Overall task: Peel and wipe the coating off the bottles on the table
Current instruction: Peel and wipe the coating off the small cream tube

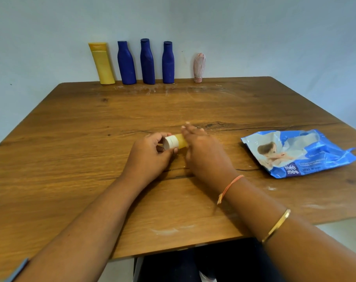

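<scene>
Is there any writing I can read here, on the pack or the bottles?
"mee mee": brand on the crumpled blue plastic wipes pack.
"Wet Wipes": same pack, faint.
Pack's smaller print: too blurred.
No text visible on the tall yellow bottle, three dark blue bottles or held small white-capped yellow bottle.

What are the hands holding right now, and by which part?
The left hand grips a small yellow bottle by its white cap end. The right hand lies over the bottle's body; whether it grips cannot be told.
</scene>
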`<action>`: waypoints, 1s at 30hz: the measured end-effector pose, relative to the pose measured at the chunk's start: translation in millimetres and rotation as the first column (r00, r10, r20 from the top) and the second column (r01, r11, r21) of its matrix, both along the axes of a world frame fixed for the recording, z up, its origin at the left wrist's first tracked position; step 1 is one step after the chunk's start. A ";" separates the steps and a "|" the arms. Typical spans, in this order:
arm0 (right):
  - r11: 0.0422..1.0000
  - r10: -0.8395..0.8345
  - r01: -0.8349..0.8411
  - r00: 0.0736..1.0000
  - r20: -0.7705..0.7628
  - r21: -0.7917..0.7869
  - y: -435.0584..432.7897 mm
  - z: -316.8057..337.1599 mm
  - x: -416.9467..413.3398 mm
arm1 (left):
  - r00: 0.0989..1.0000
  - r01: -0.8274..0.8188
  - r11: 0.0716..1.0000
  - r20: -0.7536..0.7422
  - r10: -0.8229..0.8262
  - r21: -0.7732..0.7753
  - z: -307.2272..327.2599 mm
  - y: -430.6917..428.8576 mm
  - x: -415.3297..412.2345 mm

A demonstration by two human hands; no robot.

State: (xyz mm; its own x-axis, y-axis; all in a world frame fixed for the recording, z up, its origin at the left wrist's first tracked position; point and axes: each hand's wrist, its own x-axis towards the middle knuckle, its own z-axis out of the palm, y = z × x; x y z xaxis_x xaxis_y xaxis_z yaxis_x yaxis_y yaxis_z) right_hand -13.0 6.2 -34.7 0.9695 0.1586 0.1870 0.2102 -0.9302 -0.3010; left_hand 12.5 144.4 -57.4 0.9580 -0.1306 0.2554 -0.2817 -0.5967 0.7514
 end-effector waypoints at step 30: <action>0.989 0.149 -0.146 0.980 0.136 -0.026 8.7 -4.1 -0.1 | 0.990 0.047 0.973 -0.118 -0.075 -0.227 5.5 -4.0 -5.9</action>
